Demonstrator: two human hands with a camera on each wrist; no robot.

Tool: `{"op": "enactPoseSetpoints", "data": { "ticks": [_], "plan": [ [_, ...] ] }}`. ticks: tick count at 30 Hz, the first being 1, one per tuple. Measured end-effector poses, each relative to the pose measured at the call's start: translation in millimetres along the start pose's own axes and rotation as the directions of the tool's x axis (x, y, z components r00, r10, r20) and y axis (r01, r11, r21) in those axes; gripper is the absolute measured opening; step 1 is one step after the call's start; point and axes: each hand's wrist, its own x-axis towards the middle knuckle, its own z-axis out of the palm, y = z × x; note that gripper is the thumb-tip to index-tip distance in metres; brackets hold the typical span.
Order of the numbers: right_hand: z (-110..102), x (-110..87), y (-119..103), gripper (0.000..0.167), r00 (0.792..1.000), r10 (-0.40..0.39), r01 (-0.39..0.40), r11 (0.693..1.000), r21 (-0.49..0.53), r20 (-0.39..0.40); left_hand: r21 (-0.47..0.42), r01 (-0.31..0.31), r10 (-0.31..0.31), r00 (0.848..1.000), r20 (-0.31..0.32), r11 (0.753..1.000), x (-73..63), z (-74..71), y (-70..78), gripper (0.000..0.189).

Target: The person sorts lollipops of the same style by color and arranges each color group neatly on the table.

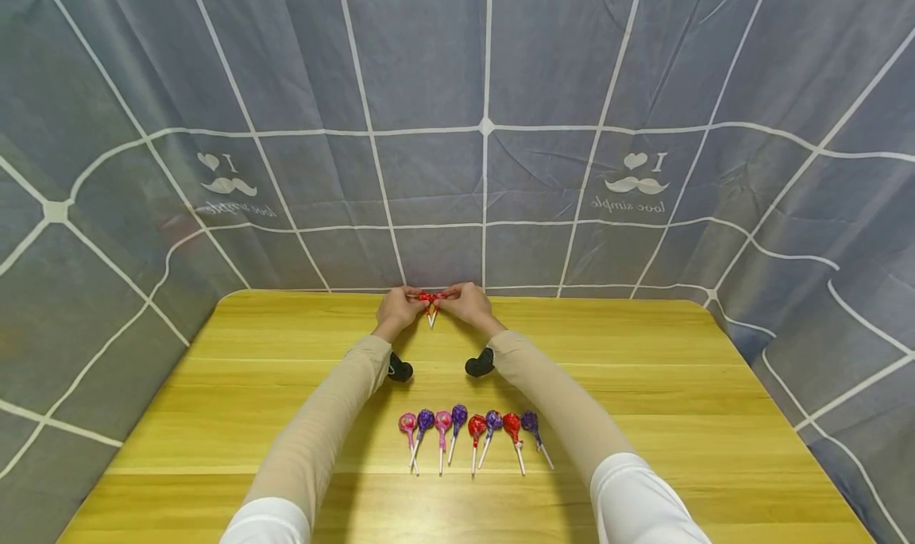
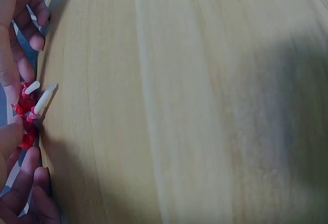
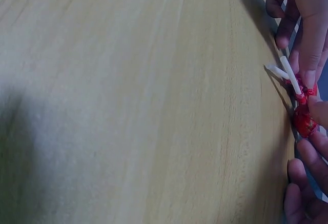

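Note:
At the far edge of the table, my left hand pinches a red-wrapped lollipop between thumb and fingers. Close beside it, my right hand pinches a second red lollipop. The two candy heads sit side by side between the fingertips, partly covered by them. Both white sticks point back toward me, their ends close together in a V. In the left wrist view, one white stick reaches over the wooden tabletop. The right wrist view shows red wrapper at the fingers.
Nearer me, a row of several lollipops lies on the wooden table, sticks toward me: pink, purple and red ones. Black wrist cameras hang under both forearms. A grey checked curtain stands behind the far edge.

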Motion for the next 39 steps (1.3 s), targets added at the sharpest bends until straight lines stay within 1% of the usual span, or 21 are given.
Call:
{"op": "enactPoseSetpoints", "data": {
  "ticks": [5,9,15,20,22,24,29,33,39],
  "plan": [
    [0.0,-0.8,-0.3,0.028,1.000,-0.001,0.001,1.000,0.004,0.003,-0.003,-0.010,0.010,1.000,-0.004,1.000,-0.3,-0.6,-1.2,0.035],
    [-1.7,-0.7,1.4,0.029,1.000,-0.003,0.003,1.000,0.018,0.003,-0.005,-0.019,0.019,1.000,-0.004,1.000,-1.5,-3.8,-0.9,0.036],
    [-7.0,-3.8,5.7,0.031,1.000,-0.019,0.019,0.998,0.058,-0.006,-0.011,-0.033,0.033,0.999,0.009,0.999,-7.9,-14.2,-1.8,0.034],
    [-17.0,-9.0,10.9,0.031,1.000,-0.019,0.019,0.999,0.032,-0.016,-0.036,-0.042,0.044,0.999,0.030,0.998,-12.7,-22.5,-4.6,0.035],
    [-21.8,-11.8,12.8,0.030,1.000,-0.017,0.017,0.999,0.028,-0.026,-0.048,-0.055,0.056,0.998,0.030,0.997,-15.1,-26.0,-6.4,0.036],
    [-26.4,-15.0,14.4,0.030,0.999,-0.023,0.024,0.999,0.035,-0.030,-0.056,-0.081,0.083,0.996,0.026,0.995,-17.2,-29.5,-10.3,0.037],
    [-37.7,-25.0,22.6,0.032,0.997,-0.061,0.063,0.997,0.045,-0.038,-0.044,-0.127,0.128,0.991,0.037,0.991,-27.3,-39.3,-17.1,0.043],
    [-45.5,-33.9,28.7,0.033,0.996,-0.080,0.081,0.996,0.039,-0.044,-0.038,-0.124,0.127,0.990,0.063,0.992,-37.9,-47.0,-21.1,0.043],
    [-57.1,-46.1,36.0,0.035,0.994,-0.095,0.097,0.994,0.047,-0.052,-0.037,-0.116,0.119,0.990,0.076,0.993,-50.2,-53.1,-30.1,0.042]
  ]
}}
